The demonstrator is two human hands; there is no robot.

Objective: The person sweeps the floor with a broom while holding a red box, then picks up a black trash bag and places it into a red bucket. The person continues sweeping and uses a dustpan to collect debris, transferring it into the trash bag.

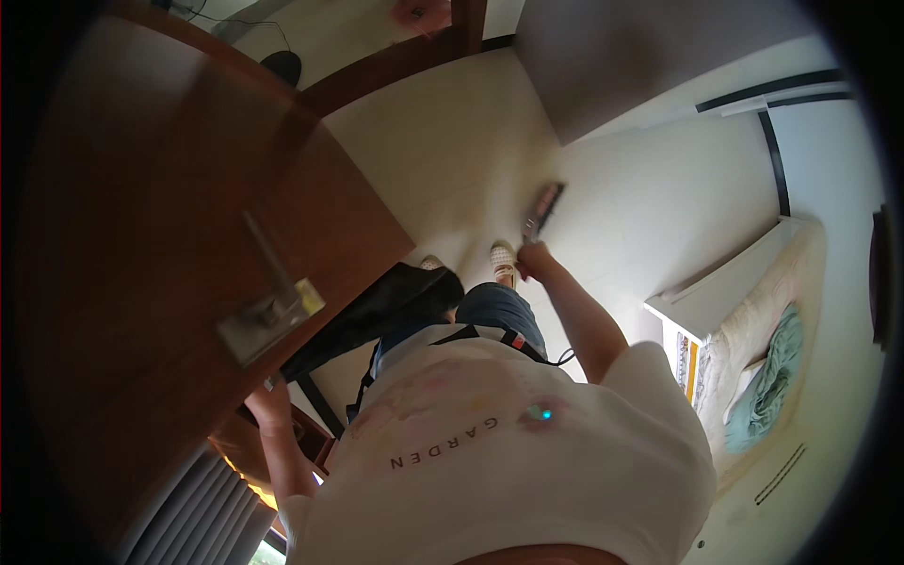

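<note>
My right hand (pixel 534 261) is closed around the handle of a dark brush (pixel 544 206), whose pinkish, bristled head points away from me; it is blurred. At the lower left, my left hand (pixel 270 395) is by the edge of a brown wooden door (pixel 176 212), close to the top end of a long black item (pixel 374 314) that hangs down beside my legs. What my left fingers grip is not clear. A metal lever handle on a plate (pixel 272 321) is fixed to the door's face.
A bed (pixel 748 282) with pale bedding and a crumpled green cloth (pixel 770 385) stands at the right. A large grey-brown panel (pixel 621 63) fills the top. A wooden door frame (pixel 388 67) crosses the upper left. Pleated grey curtains (pixel 198 512) hang at the lower left.
</note>
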